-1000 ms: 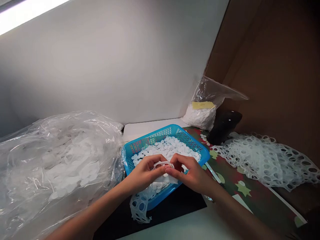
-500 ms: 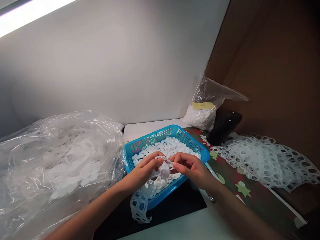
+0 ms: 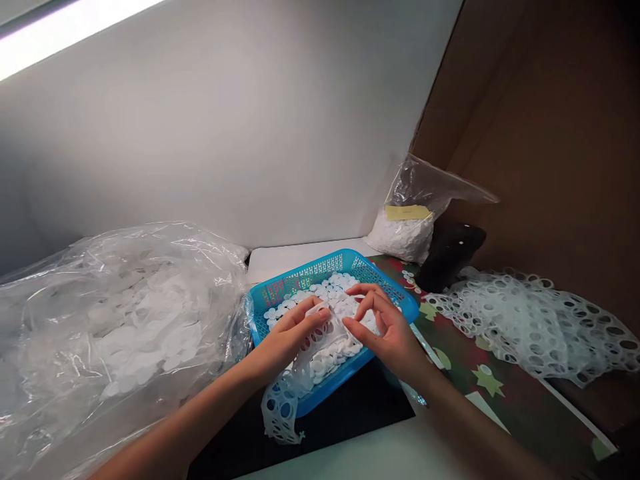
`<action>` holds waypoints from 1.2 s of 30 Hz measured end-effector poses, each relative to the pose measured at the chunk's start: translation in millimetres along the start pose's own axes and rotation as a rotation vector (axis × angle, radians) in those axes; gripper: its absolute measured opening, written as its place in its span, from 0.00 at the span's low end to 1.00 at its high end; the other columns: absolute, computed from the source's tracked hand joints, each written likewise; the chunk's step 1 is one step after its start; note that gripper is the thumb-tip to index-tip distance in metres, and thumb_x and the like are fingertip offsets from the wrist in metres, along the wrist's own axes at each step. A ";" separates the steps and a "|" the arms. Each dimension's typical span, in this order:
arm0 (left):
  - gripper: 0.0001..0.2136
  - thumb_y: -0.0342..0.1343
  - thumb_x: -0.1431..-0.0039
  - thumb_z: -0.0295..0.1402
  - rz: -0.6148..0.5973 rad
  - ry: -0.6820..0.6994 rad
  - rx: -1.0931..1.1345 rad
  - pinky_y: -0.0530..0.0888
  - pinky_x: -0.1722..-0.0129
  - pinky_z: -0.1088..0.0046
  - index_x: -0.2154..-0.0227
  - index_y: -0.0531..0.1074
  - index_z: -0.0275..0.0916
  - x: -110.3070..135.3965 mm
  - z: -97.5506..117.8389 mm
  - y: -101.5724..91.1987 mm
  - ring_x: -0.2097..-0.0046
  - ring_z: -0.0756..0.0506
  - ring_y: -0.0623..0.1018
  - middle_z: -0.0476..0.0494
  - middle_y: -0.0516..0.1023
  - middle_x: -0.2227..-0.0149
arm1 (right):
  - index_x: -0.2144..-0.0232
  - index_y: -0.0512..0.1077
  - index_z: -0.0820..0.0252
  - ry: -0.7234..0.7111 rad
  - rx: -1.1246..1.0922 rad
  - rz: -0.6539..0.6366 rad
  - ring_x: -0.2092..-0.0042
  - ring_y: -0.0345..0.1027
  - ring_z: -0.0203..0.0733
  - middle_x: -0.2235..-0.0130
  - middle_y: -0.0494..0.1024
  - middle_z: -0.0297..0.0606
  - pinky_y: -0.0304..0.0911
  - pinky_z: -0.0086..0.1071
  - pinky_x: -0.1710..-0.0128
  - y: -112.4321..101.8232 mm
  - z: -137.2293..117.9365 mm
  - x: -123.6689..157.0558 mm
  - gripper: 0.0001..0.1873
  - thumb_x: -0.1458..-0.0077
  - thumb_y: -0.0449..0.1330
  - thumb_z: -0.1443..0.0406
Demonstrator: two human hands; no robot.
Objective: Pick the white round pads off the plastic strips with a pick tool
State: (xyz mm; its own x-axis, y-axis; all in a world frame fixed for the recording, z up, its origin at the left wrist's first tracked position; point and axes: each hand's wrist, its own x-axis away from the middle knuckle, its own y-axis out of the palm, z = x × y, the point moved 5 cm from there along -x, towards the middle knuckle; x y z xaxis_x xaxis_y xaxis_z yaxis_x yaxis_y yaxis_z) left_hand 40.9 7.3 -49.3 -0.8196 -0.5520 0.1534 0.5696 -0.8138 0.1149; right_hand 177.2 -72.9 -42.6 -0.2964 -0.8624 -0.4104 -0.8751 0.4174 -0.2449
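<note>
Basket (image 3: 305, 275): perforated strip (image 3: 300, 375) under left fingers (image 3: 304, 321).

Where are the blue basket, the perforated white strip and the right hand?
blue plastic basket (image 3: 313, 272): head view, on its far mesh wall.
perforated white strip (image 3: 281, 408): head view, on its lower end, hanging past the basket's near rim.
right hand (image 3: 387, 330): head view, on the middle of the hand.

A white worktop (image 3: 295, 260) carries a bulging clear plastic bag (image 3: 115, 333) of white discs at left, a blue plastic basket (image 3: 305, 268) on a black mat (image 3: 360, 420) at centre, and green-and-red star-patterned paper (image 3: 493, 407) at right, with a small zip bag (image 3: 407, 233) at far right.
</note>
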 end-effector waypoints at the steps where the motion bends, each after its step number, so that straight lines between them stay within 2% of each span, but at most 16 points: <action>1: 0.13 0.53 0.44 0.45 0.010 0.015 -0.037 0.57 0.72 0.78 0.69 0.64 0.39 0.6 1.7 -0.1 0.71 0.53 0.61 0.52 0.61 0.72 | 0.73 0.63 0.56 -0.013 0.051 0.000 0.48 0.60 0.41 0.55 0.67 0.36 0.54 0.38 0.45 0.3 -2.5 0.9 0.09 0.47 0.60 0.63; 4: 0.12 0.52 0.43 0.44 0.052 0.055 -0.138 0.57 0.73 0.79 0.69 0.66 0.39 1.1 5.7 -1.9 0.70 0.53 0.61 0.51 0.61 0.71 | 0.72 0.62 0.56 -0.031 0.122 -0.068 0.59 0.63 0.38 0.65 0.67 0.34 0.59 0.33 0.55 4.1 -8.2 2.2 0.08 0.42 0.56 0.62; 7: 0.13 0.52 0.43 0.45 0.031 0.057 -0.134 0.57 0.75 0.79 0.63 0.66 0.42 0.7 5.6 -1.2 0.73 0.54 0.60 0.52 0.61 0.73 | 0.73 0.61 0.57 -0.034 0.143 -0.121 0.66 0.61 0.36 0.70 0.64 0.31 0.58 0.31 0.64 7.7 -9.8 2.0 0.09 0.41 0.54 0.61; 10: 0.15 0.54 0.44 0.46 -0.023 0.042 -0.109 0.54 0.78 0.80 0.58 0.64 0.44 0.6 3.8 1.7 0.76 0.55 0.56 0.54 0.59 0.74 | 0.72 0.62 0.56 -0.043 0.150 -0.135 0.67 0.60 0.36 0.70 0.65 0.32 0.58 0.30 0.65 9.7 -9.4 1.7 0.09 0.42 0.55 0.61; 14: 0.16 0.54 0.44 0.46 -0.024 0.031 -0.151 0.54 0.80 0.81 0.58 0.64 0.42 0.1 2.3 3.0 0.76 0.55 0.55 0.54 0.58 0.73 | 0.70 0.63 0.56 -0.048 0.144 -0.135 0.67 0.61 0.37 0.70 0.66 0.33 0.59 0.31 0.66 10.6 -8.5 1.9 0.07 0.41 0.54 0.61; 19: 0.16 0.54 0.44 0.47 0.016 0.013 -0.164 0.54 0.82 0.81 0.69 0.61 0.39 -1.7 -1.2 1.1 0.78 0.56 0.53 0.55 0.53 0.75 | 0.70 0.64 0.56 -0.037 0.131 -0.105 0.67 0.62 0.36 0.69 0.67 0.33 0.60 0.31 0.65 11.0 -5.2 2.6 0.06 0.42 0.55 0.62; 23: 0.16 0.54 0.45 0.48 0.025 0.008 -0.180 0.52 0.83 0.81 0.70 0.60 0.40 -2.8 -3.8 -1.1 0.78 0.56 0.52 0.55 0.52 0.75 | 0.66 0.63 0.55 -0.028 0.110 -0.014 0.67 0.62 0.35 0.66 0.67 0.33 0.62 0.31 0.65 8.3 -3.5 3.7 0.05 0.43 0.57 0.63; 26: 0.17 0.55 0.46 0.48 0.059 0.011 -0.181 0.51 0.83 0.80 0.71 0.58 0.40 -2.9 -4.3 -3.4 0.79 0.56 0.51 0.56 0.50 0.77 | 0.64 0.65 0.54 -0.073 0.170 0.030 0.68 0.61 0.35 0.66 0.67 0.33 0.62 0.32 0.64 5.9 -6.0 4.1 0.05 0.44 0.58 0.63; 30: 0.15 0.55 0.45 0.46 0.073 0.044 -0.233 0.51 0.83 0.79 0.72 0.59 0.39 -2.5 -3.2 -4.2 0.79 0.56 0.52 0.55 0.52 0.78 | 0.63 0.72 0.54 -0.144 0.221 -0.035 0.67 0.62 0.36 0.65 0.69 0.36 0.63 0.32 0.65 8.5 -7.7 4.1 0.06 0.42 0.56 0.63; 36: 0.11 0.55 0.44 0.39 0.074 0.169 -0.351 0.52 0.80 0.77 0.75 0.65 0.37 -1.3 2.5 -4.1 0.77 0.55 0.54 0.53 0.56 0.76 | 0.67 0.73 0.56 -0.102 0.168 -0.087 0.71 0.62 0.35 0.68 0.72 0.36 0.61 0.31 0.72 9.6 -4.0 3.6 0.06 0.44 0.59 0.60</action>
State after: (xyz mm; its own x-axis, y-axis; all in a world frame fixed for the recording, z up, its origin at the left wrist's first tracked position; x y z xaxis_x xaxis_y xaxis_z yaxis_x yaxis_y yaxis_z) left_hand 39.8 11.7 -47.5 -0.7922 -0.6100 -0.0180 0.5960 -0.7670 -0.2376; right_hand 166.2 -73.1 -42.9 -0.1750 -0.8670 -0.4665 -0.8171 0.3922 -0.4225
